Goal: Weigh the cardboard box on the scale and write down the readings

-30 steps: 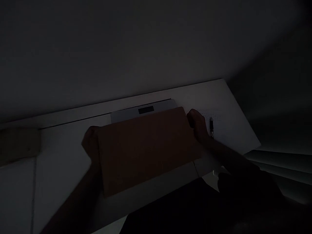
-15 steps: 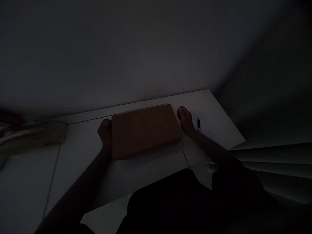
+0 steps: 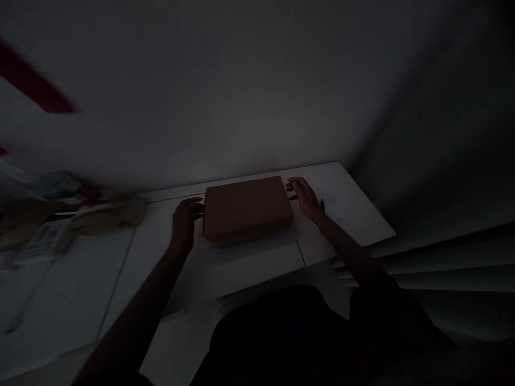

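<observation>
The scene is very dark. A flat brown cardboard box [image 3: 247, 209] lies on a white table [image 3: 249, 262] near the wall, on top of a grey scale whose edge barely shows beneath it. My left hand [image 3: 185, 222] hovers just left of the box with fingers spread, apart from it. My right hand [image 3: 303, 195] is just right of the box, fingers stretched out toward its far corner, holding nothing.
A black pen [image 3: 322, 205] lies on a printed sheet right of my right hand. Blurred items, among them a tan object [image 3: 108, 214], sit on the table at the left. The table's right edge runs close by, with slatted surfaces beyond.
The box went from being held at both ends above the scale to resting on it. Both hands have let go and opened. The view has pulled back.
</observation>
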